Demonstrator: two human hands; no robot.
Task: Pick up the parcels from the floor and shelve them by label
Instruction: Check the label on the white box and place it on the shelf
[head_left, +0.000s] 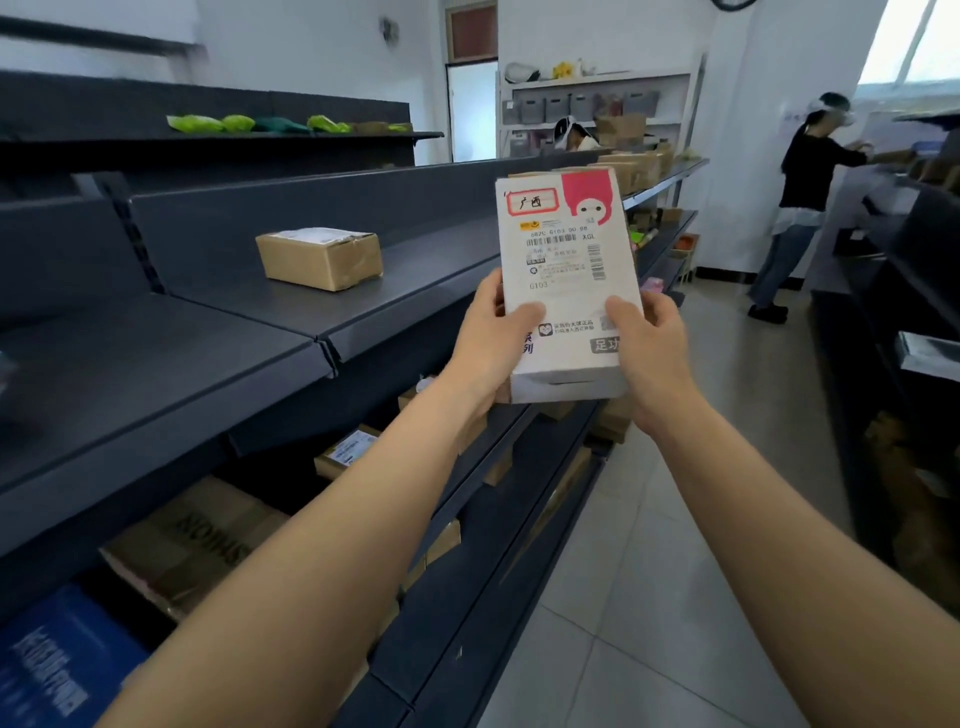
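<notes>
I hold a white parcel box (566, 260) upright in front of me, its printed shipping label and a red-framed handwritten tag facing me. My left hand (491, 345) grips its lower left edge, thumb on the front. My right hand (652, 353) grips the lower right edge the same way. A brown cardboard parcel (319, 257) with a white label lies on the dark shelf (249, 332) to the left of the held box.
Dark metal shelving runs along my left; lower tiers hold a big brown carton (192, 540), a blue package (62, 660) and small boxes. Green bags (234, 123) lie on the top shelf. A person (802, 202) stands at another rack on the right. The tiled aisle (639, 597) lies between.
</notes>
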